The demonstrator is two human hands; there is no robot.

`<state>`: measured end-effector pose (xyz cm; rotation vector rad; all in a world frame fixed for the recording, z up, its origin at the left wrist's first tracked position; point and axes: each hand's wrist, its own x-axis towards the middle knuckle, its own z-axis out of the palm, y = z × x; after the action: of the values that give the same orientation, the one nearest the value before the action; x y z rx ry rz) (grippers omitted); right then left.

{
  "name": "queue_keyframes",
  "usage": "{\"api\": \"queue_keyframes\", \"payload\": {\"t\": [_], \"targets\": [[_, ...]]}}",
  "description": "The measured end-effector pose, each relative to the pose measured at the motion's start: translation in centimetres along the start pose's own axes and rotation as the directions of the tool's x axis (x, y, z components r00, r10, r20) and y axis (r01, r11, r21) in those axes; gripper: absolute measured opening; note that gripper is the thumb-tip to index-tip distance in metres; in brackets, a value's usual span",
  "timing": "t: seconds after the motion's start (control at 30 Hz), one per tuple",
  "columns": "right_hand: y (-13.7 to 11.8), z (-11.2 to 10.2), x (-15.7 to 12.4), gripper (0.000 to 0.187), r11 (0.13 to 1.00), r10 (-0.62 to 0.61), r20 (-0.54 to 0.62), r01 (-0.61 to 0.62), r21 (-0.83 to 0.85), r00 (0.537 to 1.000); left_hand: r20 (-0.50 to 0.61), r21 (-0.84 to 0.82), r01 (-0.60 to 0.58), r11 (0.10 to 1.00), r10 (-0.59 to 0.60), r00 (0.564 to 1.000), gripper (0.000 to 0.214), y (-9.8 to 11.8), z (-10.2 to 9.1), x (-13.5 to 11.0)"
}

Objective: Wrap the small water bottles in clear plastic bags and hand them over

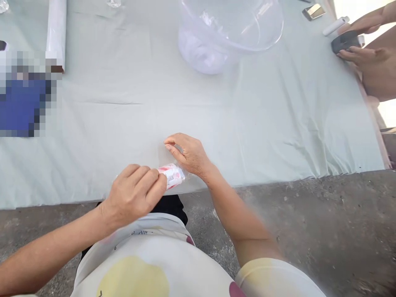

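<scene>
My left hand (pixel 136 187) is closed around a small cylinder-like item with a red-and-white label (pixel 171 175), close to the near edge of the table. Clear plastic shows at the item's right end, and my left fingers cover the other end. Just above and to the right, my right hand (pixel 188 152) has its thumb and fingers curled into a pinch. Whatever lies between those fingertips, perhaps thin clear film, is too faint to make out. My right wrist is beside the plastic end of the item.
A large clear plastic tub (pixel 213 49) with clear contents stands at the back of the cloth-covered table (pixel 108 123). A white roll (pixel 56 35) lies at back left, near a blurred blue patch. At right, another person's hands (pixel 368 62) hold a dark object (pixel 345 41).
</scene>
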<state>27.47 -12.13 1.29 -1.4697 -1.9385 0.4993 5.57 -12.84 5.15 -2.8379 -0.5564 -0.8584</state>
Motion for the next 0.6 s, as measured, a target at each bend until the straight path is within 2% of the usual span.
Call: {"api": "queue_keyframes", "payload": {"t": [0.13, 0.2, 0.27, 0.37, 0.43, 0.5, 0.6], "targets": [[-0.1, 0.0, 1.0, 0.023, 0.997, 0.063, 0.035, -0.064, 0.037, 0.997, 0.139, -0.157, 0.111, 0.981, -0.089, 0.986, 0.017, 2.3, 0.4, -1.1], [0.0, -0.2, 1.4, 0.026, 0.987, 0.096, 0.057, -0.102, 0.127, 0.994, 0.195, -0.161, 0.152, 0.975, -0.120, 0.973, 0.025, 2.8, 0.9, -1.8], [0.3, -0.7, 1.5, 0.032, 0.950, 0.142, 0.119, -0.169, 0.264, 0.983, 0.211, -0.118, 0.139, 0.983, -0.112, 0.971, 0.032, 2.5, 1.1, -2.1], [1.1, -1.5, 0.6, 0.043, 0.850, 0.213, 0.213, -0.288, 0.441, 0.954, 0.214, -0.060, 0.166, 0.984, -0.150, 0.965, 0.031, 0.8, 1.0, -2.2], [1.5, -1.8, -0.6, 0.048, 0.811, 0.239, 0.208, -0.313, 0.495, 0.948, 0.194, -0.024, 0.256, 0.966, -0.246, 0.950, 0.024, -0.9, 1.1, -2.4], [1.7, -1.7, -2.0, 0.049, 0.819, 0.239, 0.155, -0.285, 0.498, 0.958, 0.146, -0.035, 0.395, 0.918, -0.386, 0.911, 0.021, -2.6, 1.4, -3.0], [1.4, -0.8, -3.7, 0.046, 0.884, 0.248, 0.070, -0.255, 0.392, 0.966, 0.104, -0.139, 0.578, 0.804, -0.568, 0.816, 0.024, -4.5, 2.1, -3.9]]}}
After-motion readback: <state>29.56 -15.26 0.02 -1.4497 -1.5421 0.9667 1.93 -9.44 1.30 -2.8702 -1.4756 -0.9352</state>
